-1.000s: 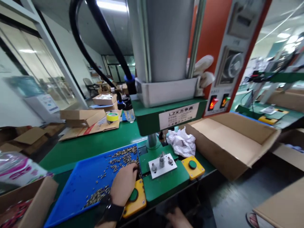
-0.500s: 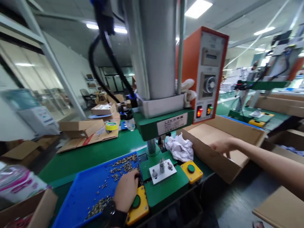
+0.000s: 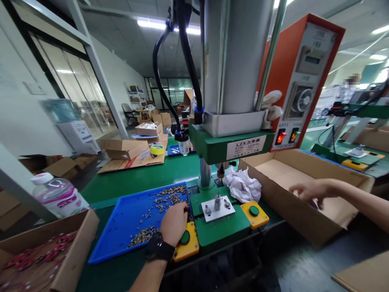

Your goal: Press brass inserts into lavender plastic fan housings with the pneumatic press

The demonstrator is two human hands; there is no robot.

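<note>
My left hand, with a black watch at the wrist, is over the right edge of a blue tray of small metal parts. Its fingers are curled together, and their tips are mostly hidden. Beside it is a yellow box with a green button. My right hand hovers over a large cardboard box with its fingers apart. A small dark purplish patch shows below its fingers, too unclear to name. Between the hands, a metal fixture plate with an upright pin sits on the green press base.
The press head overhangs the fixture, with an orange control unit at its right. Crumpled white paper lies beside a second yellow button box. A carton at lower left holds red parts; a bottle stands behind it.
The view has turned left and tilted, bringing the red parts into sight. My right hand has lifted somewhat in the cardboard box and its fingers have spread. My left hand stays at the tray's edge.
</note>
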